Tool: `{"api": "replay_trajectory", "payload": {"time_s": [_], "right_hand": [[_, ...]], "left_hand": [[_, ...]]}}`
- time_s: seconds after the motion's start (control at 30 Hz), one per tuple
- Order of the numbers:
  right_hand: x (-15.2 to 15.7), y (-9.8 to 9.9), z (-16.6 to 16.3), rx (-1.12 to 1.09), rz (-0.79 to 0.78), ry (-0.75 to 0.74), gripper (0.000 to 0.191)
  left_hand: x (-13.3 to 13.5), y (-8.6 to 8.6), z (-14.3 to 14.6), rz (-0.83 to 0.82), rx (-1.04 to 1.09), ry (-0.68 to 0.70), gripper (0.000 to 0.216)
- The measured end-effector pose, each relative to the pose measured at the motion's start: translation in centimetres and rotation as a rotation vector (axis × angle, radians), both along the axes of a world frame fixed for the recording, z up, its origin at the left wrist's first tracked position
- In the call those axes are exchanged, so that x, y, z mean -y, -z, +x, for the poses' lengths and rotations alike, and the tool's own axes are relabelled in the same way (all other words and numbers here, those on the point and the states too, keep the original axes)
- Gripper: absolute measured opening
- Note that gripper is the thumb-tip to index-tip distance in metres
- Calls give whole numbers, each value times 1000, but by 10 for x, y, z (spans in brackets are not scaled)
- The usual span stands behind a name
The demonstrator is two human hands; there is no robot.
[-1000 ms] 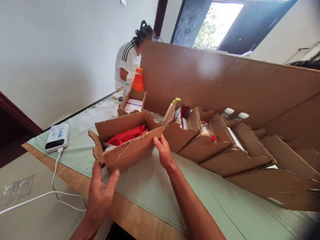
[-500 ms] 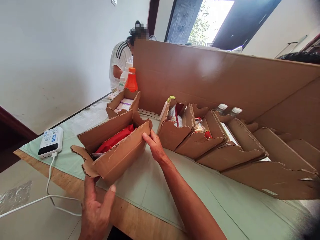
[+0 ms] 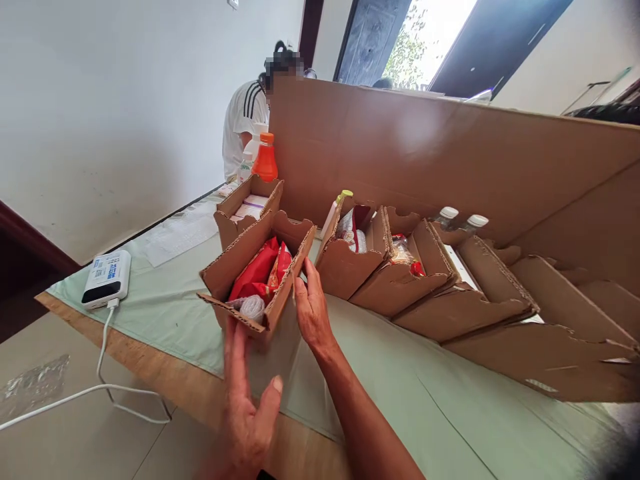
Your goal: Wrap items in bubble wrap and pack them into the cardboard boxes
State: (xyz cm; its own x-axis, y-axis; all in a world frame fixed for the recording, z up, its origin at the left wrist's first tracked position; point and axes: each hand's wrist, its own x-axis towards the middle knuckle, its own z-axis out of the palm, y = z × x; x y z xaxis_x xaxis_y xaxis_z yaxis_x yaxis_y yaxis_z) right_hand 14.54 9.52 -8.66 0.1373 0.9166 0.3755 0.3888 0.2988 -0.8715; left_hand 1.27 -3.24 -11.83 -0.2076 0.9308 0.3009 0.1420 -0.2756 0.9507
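A small open cardboard tray (image 3: 235,267) stands on the green-covered table, holding red packets (image 3: 257,270) and a whitish ball (image 3: 253,308). My right hand (image 3: 311,308) lies flat against the tray's right side, fingers stretched out. Below the tray's near end, my left hand (image 3: 246,407) has its fingertips touching the tray and its thumb spread apart. Neither hand grips anything.
A row of slanted cardboard trays (image 3: 400,280) with bottles and packets runs right along a tall cardboard wall (image 3: 450,153). Another tray (image 3: 247,207) and an orange bottle (image 3: 265,159) stand behind. A power bank (image 3: 107,278) with a white cable lies left. A person in a white shirt (image 3: 245,120) sits beyond.
The tray has been turned from lying crosswise to pointing away from me, in line with the row. My left hand has moved right, under its near end; my right hand has flattened against its side.
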Motion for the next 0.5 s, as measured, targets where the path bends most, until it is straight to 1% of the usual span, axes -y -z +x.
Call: {"api": "replay_trajectory", "payload": {"time_s": [0.07, 0.13, 0.3, 0.37, 0.43, 0.5], "right_hand": [[0, 9, 3, -40, 16, -7, 61], [0, 20, 9, -68, 15, 34, 56], [3, 55, 25, -73, -24, 113, 48], [5, 66, 30, -70, -43, 138, 44], [6, 72, 34, -69, -58, 164, 42], [6, 74, 36, -67, -69, 183, 41]], "left_hand": [[-6, 2, 11, -7, -16, 43, 79], [-17, 2, 22, 3, -27, 77, 80], [-60, 2, 49, 63, -29, 134, 85], [-78, 1, 59, 74, -43, 143, 84], [-94, 0, 64, 79, -72, 142, 80], [-106, -3, 63, 89, -107, 118, 75]]}}
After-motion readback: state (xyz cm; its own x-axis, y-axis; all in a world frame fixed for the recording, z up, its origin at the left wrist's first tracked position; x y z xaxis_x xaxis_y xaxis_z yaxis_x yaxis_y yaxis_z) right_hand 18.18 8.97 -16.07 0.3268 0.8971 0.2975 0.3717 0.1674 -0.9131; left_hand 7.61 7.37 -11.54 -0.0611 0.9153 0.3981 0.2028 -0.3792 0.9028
